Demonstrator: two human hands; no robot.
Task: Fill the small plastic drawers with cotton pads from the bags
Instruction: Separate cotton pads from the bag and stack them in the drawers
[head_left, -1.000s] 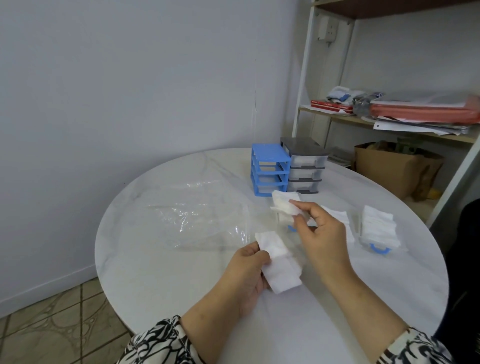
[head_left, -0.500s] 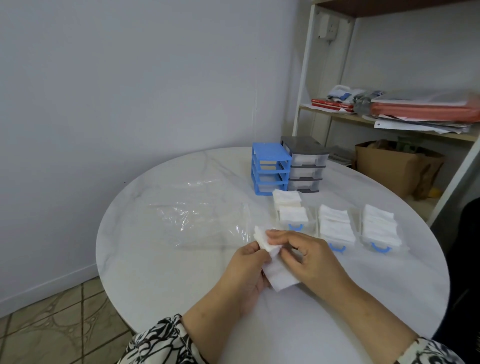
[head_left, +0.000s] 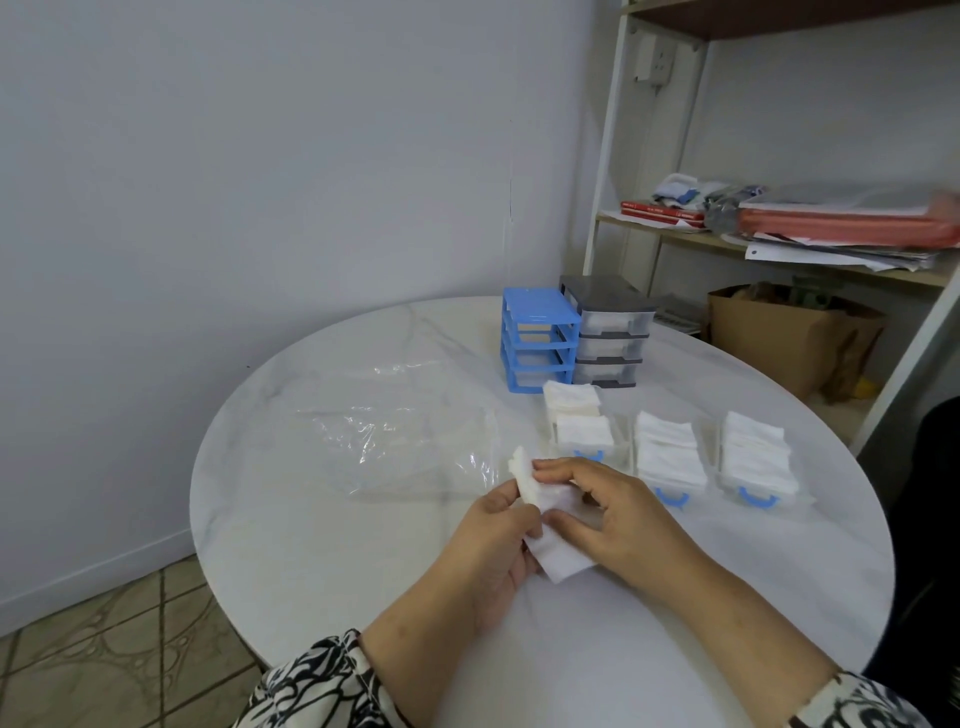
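Plain pale wall (head_left: 260, 182) behind round white marble-patterned table (head_left: 322, 545). Patterned floor tiles (head_left: 104, 649) seen lower left, white skirting along wall base. White-framed shelving unit (head_left: 605, 156) at right, papers and red folders (head_left: 841, 228) stacked on it; brown cardboard box (head_left: 779, 338) below. Soft, even lighting.

A single head-worn camera looks forward and down, close over the round table (head_left: 311, 519).

Three drawers (head_left: 670, 457) in a row at 2 o'clock from hands (head_left: 561, 525), two racks (head_left: 576, 338) behind at 12, bag (head_left: 395, 436) at 10, all on table (head_left: 322, 545)
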